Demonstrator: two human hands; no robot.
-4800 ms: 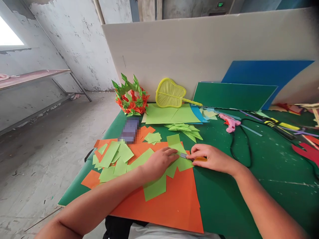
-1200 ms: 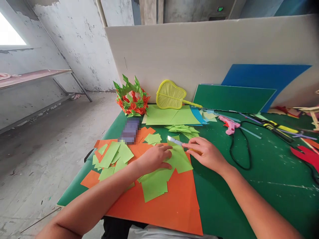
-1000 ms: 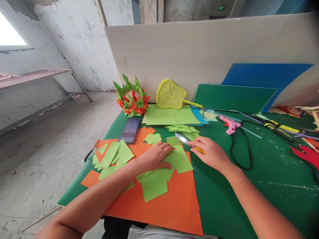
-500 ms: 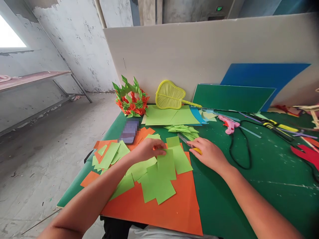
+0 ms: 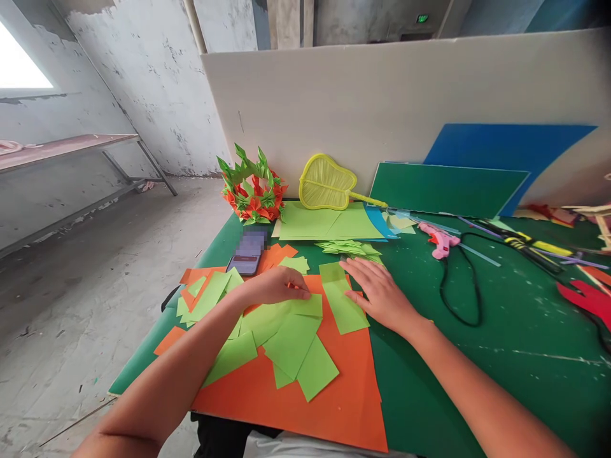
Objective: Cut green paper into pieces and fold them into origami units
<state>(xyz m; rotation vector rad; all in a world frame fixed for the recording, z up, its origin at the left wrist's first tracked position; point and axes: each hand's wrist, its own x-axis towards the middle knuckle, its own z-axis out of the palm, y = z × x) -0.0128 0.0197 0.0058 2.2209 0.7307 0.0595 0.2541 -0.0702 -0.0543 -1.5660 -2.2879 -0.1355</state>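
My left hand (image 5: 280, 284) is closed in a pinch at the far edge of a green paper piece (image 5: 308, 306), above the loose pile. My right hand (image 5: 382, 296) holds nothing; its fingers are stretched out, with fingertips and thumb at the right edge of a green paper strip (image 5: 344, 305). Several more cut green pieces (image 5: 291, 346) overlap in front of my left hand. Beneath them lies a large orange sheet (image 5: 348, 394). The cutter with the yellow handle does not show clearly; my right hand covers that spot.
Folded green slips (image 5: 351, 247) lie behind my hands, near green sheets (image 5: 319, 222). A phone (image 5: 245, 261) is at left, before a green-and-orange paper ornament (image 5: 252, 191). A yellow fan (image 5: 327, 183) leans on the board. At right are a pink glue gun (image 5: 439, 240) and its black cord (image 5: 477, 299).
My right hand has let go of the yellow-handled cutter and moved left, fingers spread, to the strip. My left hand has drawn slightly nearer, and the green pieces beneath it have shifted.
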